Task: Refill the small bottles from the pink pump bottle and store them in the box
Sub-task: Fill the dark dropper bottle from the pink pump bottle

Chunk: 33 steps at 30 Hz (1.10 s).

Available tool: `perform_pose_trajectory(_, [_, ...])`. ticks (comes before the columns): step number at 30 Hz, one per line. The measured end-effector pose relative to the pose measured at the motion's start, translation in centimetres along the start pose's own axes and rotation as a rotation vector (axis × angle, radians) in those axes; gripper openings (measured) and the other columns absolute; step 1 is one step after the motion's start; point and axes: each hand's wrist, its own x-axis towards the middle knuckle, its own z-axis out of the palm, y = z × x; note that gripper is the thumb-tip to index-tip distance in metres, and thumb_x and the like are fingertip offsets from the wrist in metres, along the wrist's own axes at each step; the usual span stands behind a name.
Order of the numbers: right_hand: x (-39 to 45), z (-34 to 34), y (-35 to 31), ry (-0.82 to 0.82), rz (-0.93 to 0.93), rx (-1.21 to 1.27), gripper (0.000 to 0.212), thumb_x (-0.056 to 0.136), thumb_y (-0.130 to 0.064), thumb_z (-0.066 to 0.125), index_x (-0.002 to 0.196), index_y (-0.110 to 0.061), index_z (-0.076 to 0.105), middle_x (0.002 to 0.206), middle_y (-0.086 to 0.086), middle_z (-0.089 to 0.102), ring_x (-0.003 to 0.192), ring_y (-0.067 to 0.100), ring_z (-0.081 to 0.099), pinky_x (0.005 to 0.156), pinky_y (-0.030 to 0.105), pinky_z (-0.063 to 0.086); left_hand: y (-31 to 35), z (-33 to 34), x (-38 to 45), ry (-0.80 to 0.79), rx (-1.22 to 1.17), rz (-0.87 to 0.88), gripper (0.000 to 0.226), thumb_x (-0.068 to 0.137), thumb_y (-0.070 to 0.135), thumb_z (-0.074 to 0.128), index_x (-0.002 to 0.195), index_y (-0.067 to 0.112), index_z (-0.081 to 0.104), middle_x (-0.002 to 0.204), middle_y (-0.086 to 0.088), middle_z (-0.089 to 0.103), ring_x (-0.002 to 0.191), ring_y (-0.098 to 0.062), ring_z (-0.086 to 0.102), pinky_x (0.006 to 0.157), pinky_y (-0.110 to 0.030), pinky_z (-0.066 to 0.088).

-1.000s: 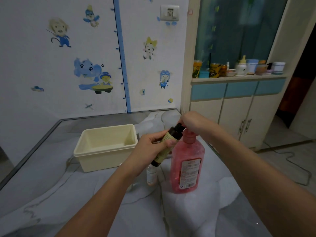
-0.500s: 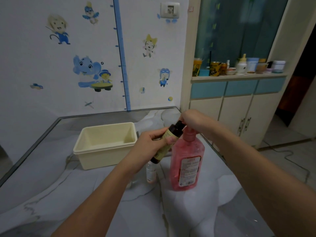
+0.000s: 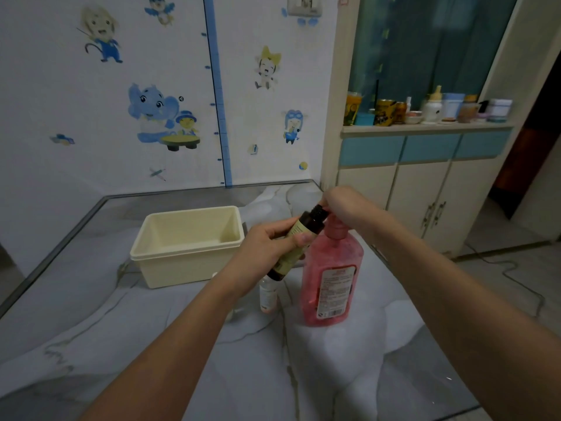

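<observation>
My left hand [image 3: 267,244] grips the dark small bottle [image 3: 299,238] around its olive label, fingers curled over it. Its long axis is tilted, mouth pointing up and toward the counter's far right corner, base down toward me. The mouth sits right at the pump head of the pink pump bottle [image 3: 331,271], which stands upright near the right edge of the counter [image 3: 121,344]. My right hand [image 3: 343,205] covers the pump head, fingers bent down over it (the spout itself is hidden). A second small bottle [image 3: 268,294] stands upright just left of the pink one. The cream box [image 3: 188,244] sits open-topped toward the far left, apart from the bottles.
</observation>
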Motion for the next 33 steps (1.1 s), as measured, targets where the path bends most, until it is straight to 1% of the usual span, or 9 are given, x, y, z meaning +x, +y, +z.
perform_pose_trajectory(2, [-0.1,-0.8,-0.1,-0.026,0.012,0.136,0.019,0.092,-0.008,0.056,0.104,0.001,0.067,0.08,0.008,0.053,0.073,0.018,0.049,0.049,0.016,0.031,0.0,-0.1,0.1,0.005,-0.009,-0.003,0.037,0.085,0.009,0.067,0.12,0.022,0.066,0.085,0.001,0.072,0.072,-0.015,0.067,0.063,-0.02,0.053])
perform_pose_trajectory(6, [-0.5,-0.9,0.3,-0.022,0.049,0.488,0.029,0.096,-0.005,0.042,0.112,0.003,0.066,0.047,-0.006,0.048,0.045,0.003,0.042,0.038,0.008,0.035,-0.2,-0.4,-0.1,0.008,0.025,0.003,0.039,0.086,0.009,0.067,0.124,0.015,0.065,0.093,-0.002,0.072,0.075,-0.016,0.069,0.066,-0.022,0.054])
perform_pose_trajectory(9, [-0.8,-0.5,0.6,0.014,0.165,0.835,0.033,0.096,-0.01,0.036,0.101,0.002,0.066,0.036,-0.009,0.052,0.027,-0.002,0.045,0.041,0.017,0.036,-0.8,-0.8,-0.3,0.032,0.051,-0.016,0.036,0.086,0.009,0.069,0.121,0.014,0.062,0.108,-0.007,0.07,0.084,-0.016,0.07,0.069,-0.023,0.055])
perform_pose_trajectory(14, [-1.2,-1.1,0.1,-0.006,0.153,0.879,0.034,0.096,-0.009,0.037,0.071,-0.012,0.06,0.04,-0.007,0.054,0.024,-0.003,0.044,0.043,0.018,0.036,-1.5,-1.9,-0.5,0.064,0.037,-0.051,0.038,0.083,0.01,0.072,0.116,0.016,0.055,0.119,-0.008,0.065,0.101,-0.024,0.068,0.083,-0.039,0.058])
perform_pose_trajectory(17, [-1.1,-1.3,0.2,0.006,0.156,0.855,0.033,0.095,-0.011,0.037,0.07,-0.011,0.059,0.052,-0.003,0.057,0.03,-0.001,0.049,0.045,0.02,0.038,-0.9,-2.3,-0.8,0.085,0.031,-0.025,0.038,0.082,0.007,0.072,0.115,0.014,0.053,0.117,-0.008,0.066,0.095,-0.025,0.07,0.081,-0.039,0.058])
perform_pose_trajectory(20, [-1.0,-2.2,0.1,0.232,0.121,0.784,0.027,0.093,-0.019,0.042,0.085,-0.005,0.064,0.077,0.008,0.065,0.064,0.014,0.061,0.06,0.028,0.048,-0.2,-3.4,-1.1,0.145,0.002,0.006,0.036,0.083,0.0,0.068,0.112,0.012,0.051,0.113,-0.007,0.066,0.085,-0.029,0.072,0.077,-0.039,0.06])
perform_pose_trajectory(25, [-2.3,-4.3,-2.5,0.543,-0.121,0.736,0.014,0.093,-0.018,0.05,0.097,-0.015,0.063,0.091,0.003,0.066,0.082,0.016,0.063,0.073,0.032,0.056,0.3,-5.5,-2.1,0.246,0.073,0.012,0.043,0.073,0.019,0.08,0.109,0.025,0.055,0.12,-0.004,0.064,0.107,-0.034,0.065,0.092,-0.055,0.053])
perform_pose_trajectory(29, [-4.1,-3.6,-5.5,0.241,-0.205,0.739,0.013,0.095,-0.013,0.05,0.1,-0.008,0.061,0.083,0.011,0.069,0.053,0.016,0.06,0.043,0.022,0.049,1.4,-7.1,-3.4,0.332,0.073,0.06,0.036,0.08,0.014,0.075,0.107,0.023,0.053,0.119,-0.005,0.062,0.113,-0.029,0.061,0.093,-0.054,0.052])
perform_pose_trajectory(33, [-5.2,0.4,-8.9,-0.269,-0.289,0.505,0.019,0.094,-0.01,0.052,0.105,0.0,0.064,0.085,0.015,0.073,0.045,0.014,0.058,0.041,0.023,0.049,2.7,-9.6,-5.1,0.458,0.074,0.078,0.041,0.069,0.026,0.08,0.1,0.027,0.053,0.116,-0.006,0.063,0.108,-0.036,0.063,0.092,-0.057,0.051])
